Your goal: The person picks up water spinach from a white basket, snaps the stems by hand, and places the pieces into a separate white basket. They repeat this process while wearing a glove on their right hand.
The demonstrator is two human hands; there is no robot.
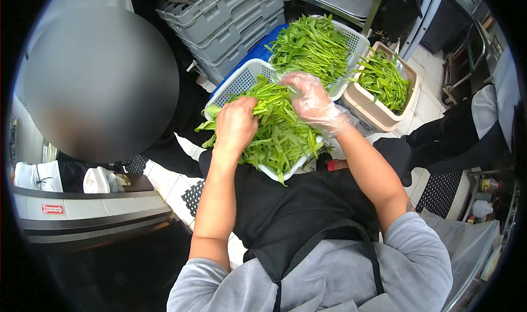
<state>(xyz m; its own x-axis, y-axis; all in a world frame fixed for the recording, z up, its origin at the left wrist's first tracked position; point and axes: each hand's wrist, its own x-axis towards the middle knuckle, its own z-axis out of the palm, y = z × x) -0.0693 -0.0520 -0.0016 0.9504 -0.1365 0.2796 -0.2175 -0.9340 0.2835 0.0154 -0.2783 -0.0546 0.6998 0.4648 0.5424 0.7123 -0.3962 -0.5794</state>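
Note:
My bare left hand [236, 125] is closed around a bunch of long-stemmed leafy greens [269, 99], which look like water spinach. In a clear plastic glove, my right hand [315, 100] has its fingers curled at the other end of these stems; its fingertips are partly hidden. Both hands are above a white perforated basket [250, 70] heaped with loose leaves and cut pieces [280, 142]. Just beyond it, a second white basket [357, 37] holds a thick pile of whole greens [310, 51], stems pointing toward me.
At the right, a beige bin [403, 114] contains more greens. Grey crates [225, 26] are stacked behind the baskets. One person stands close at the left, and another person's dark-clothed leg [450, 136] is at the right. A metal rack [373, 10] holds trays at the back.

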